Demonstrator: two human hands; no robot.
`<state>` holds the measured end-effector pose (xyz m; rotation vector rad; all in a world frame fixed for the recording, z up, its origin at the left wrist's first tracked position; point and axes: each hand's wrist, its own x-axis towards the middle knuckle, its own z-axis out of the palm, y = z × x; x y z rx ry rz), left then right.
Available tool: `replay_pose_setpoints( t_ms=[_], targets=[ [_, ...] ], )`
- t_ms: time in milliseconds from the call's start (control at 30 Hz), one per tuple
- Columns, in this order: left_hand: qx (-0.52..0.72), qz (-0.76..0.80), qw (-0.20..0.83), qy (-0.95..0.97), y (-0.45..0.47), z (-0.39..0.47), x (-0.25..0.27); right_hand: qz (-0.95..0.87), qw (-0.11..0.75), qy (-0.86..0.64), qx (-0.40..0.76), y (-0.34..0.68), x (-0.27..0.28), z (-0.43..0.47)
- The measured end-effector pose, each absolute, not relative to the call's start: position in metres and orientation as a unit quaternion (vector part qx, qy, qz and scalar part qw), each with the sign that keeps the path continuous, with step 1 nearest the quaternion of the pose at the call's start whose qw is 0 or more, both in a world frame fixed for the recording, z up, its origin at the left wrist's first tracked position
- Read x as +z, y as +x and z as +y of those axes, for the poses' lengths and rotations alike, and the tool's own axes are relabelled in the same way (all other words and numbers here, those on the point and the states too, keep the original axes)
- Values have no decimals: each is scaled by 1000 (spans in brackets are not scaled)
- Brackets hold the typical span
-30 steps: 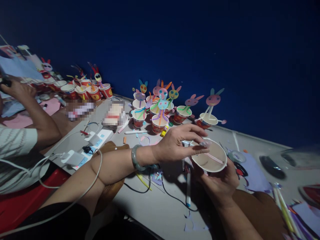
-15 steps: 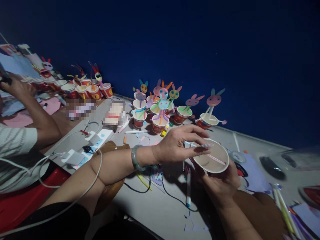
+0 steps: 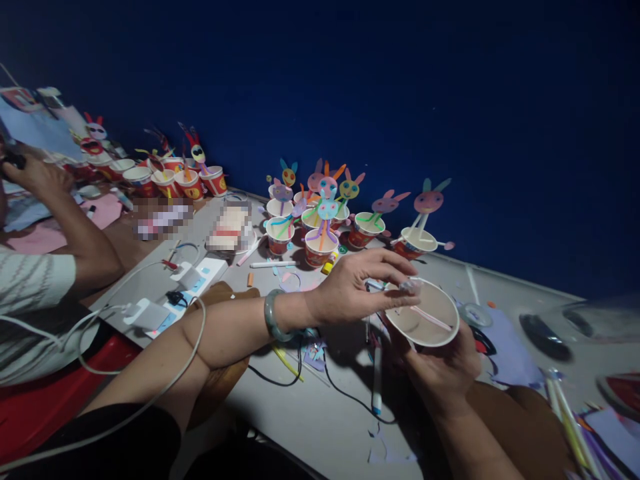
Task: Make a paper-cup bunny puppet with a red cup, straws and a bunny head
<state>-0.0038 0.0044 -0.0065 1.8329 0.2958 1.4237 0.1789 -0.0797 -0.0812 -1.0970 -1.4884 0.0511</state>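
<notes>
Paper cup [image 3: 423, 315], white inside, tipped so its mouth faces the camera, cradled from below by the right hand [image 3: 443, 370], fingers closed around its base and wall. It sits above the grey table [image 3: 320, 413], right of centre, clear of the surface. Left hand [image 3: 357, 287] reaches over the rim, thumb and fingertips pinched on a small pale piece [image 3: 411, 285] at the cup's near-left edge; what that piece is cannot be told in the dim light. A pink straw [image 3: 430, 319] lies across the inside of the cup.

Judgement on the step: fine placement at the rim. Best done with the right hand keeping the cup steady and not squeezing, since thin paper walls buckle; the left should press lightly and square to the rim so the straw inside is not knocked askew.

Edges and room: finished cup figures [image 3: 320, 227] with paper rabbit heads stand in a cluster near the far wall, just beyond the left hand, and are easily toppled by a wide sweep. One figure [image 3: 417, 237] stands closest, just behind the held cup. A marker [image 3: 376, 373] and a black cable [image 3: 345, 393] lie directly beneath the hands. Loose straws [image 3: 565, 413] crowd the right. Another person's arm [image 3: 75, 233] works well apart at far left. Freest space is toward the body.
</notes>
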Motion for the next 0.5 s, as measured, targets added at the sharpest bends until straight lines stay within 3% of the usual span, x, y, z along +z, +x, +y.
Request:
replay_pose_setpoints(
  t_ms=[500],
  targets=[
    [570, 64, 220, 789, -6, 8, -14, -628, 612, -480, 1, 181, -80, -75]
  ],
)
